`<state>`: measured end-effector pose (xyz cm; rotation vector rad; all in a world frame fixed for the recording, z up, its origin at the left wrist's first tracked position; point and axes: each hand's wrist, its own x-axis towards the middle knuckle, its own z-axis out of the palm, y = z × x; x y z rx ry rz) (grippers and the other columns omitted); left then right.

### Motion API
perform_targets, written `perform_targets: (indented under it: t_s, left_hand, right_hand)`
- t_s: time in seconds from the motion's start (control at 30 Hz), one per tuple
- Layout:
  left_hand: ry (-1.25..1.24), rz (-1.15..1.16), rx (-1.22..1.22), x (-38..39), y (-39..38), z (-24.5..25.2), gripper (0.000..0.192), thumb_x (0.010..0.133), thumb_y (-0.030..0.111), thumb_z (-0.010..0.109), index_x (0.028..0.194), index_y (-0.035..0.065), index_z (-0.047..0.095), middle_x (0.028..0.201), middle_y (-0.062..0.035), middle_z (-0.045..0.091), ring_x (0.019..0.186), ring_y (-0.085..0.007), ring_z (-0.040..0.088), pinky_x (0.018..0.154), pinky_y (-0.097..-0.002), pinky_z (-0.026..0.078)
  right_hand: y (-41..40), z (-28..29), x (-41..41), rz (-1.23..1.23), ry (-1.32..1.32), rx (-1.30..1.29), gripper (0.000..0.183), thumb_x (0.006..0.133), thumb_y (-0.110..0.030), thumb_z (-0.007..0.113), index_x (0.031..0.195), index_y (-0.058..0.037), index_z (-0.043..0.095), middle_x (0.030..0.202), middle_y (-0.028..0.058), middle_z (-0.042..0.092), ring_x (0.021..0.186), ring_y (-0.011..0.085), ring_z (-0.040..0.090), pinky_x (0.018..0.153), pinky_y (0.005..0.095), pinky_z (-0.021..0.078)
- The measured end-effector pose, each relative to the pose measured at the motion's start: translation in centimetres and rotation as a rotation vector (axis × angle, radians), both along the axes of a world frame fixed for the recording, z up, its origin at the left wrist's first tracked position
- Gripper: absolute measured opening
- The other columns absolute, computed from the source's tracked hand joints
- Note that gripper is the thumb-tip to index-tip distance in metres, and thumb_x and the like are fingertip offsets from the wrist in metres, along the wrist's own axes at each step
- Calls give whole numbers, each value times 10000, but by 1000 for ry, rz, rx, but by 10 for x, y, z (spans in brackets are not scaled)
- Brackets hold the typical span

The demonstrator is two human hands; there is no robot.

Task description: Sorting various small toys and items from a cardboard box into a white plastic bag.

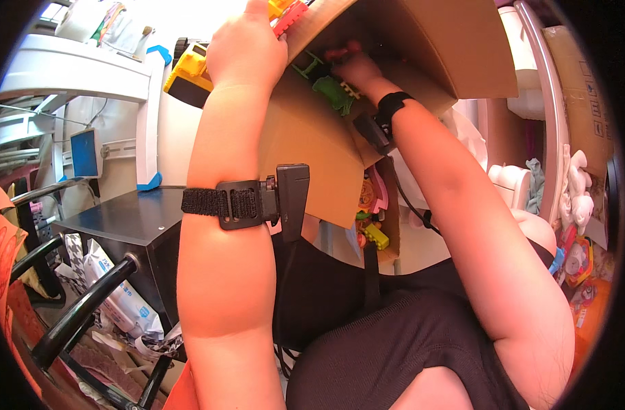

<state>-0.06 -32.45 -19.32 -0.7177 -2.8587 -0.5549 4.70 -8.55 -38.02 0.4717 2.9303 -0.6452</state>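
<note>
An open cardboard box (312,148) stands tilted before me, its inside partly in shadow. At its left edge my left hand (248,48) is closed around a red and yellow plastic toy (290,18), of which only a part shows. A yellow toy truck (189,74) with black wheels lies just left of that wrist. Inside the box my right hand (357,72) has its fingers at a dark red object (343,52); the shadow hides whether they grip it. Green plastic toy pieces (334,92) lie beside and below that hand.
Nearer to me, a second box (393,215) holds several colourful toys. To the left are a black cabinet (123,215), a white frame (147,123) with blue corners and a pack of wipes (123,292) behind black metal bars. White plush toys (580,200) are at the right.
</note>
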Motion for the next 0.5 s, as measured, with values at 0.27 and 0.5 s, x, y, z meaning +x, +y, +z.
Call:
perform_targets:
  t_s: [0.27,0.5]
  left_hand:
    - [-34,62,15,7,-18,2,530,819,216,650,1301,81,476,883,-260,657,848,-445,644,771,-529,516]
    - [-57,82,-38,8,-16,8,529,819,213,658,1296,71,478,895,-246,668,858,-430,654,767,-520,525]
  right_hand:
    - [-39,83,48,-245,31,-1419,538,823,-202,615,1312,-51,447,884,80,619,633,128,548,518,273,445]
    - [-47,169,155,-134,-526,-1258,314,857,-224,569,1122,-58,547,871,23,596,569,109,526,456,229,417]
